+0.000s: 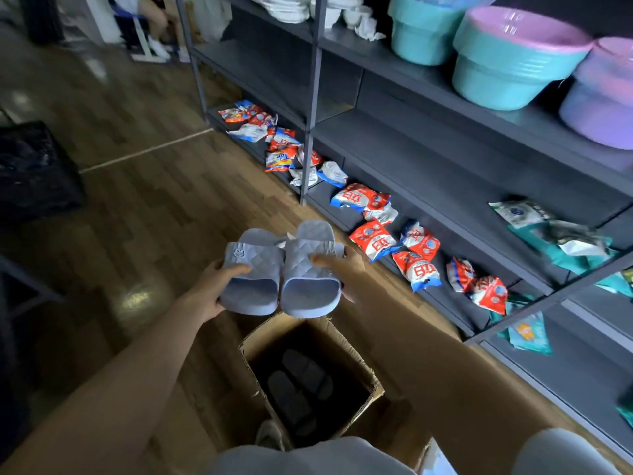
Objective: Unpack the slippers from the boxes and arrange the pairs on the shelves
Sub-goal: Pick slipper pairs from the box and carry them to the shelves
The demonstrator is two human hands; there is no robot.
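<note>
I hold a pair of light blue quilted slippers (281, 272) side by side above an open cardboard box (356, 365). My left hand (212, 289) grips the left slipper, thumb on its strap. My right hand (346, 269) grips the right slipper from its outer side, thumb on top. Inside the box lies a dark pair of slippers (298, 382). The grey metal shelves (445, 180) stand to the right.
Red, white and blue detergent packets (376, 241) lie along the lowest shelf. Teal and purple plastic basins (507, 63) fill a higher shelf, white bowls (308, 8) beyond them. A black crate (34, 166) sits on the wooden floor at left. A person sits in the far background.
</note>
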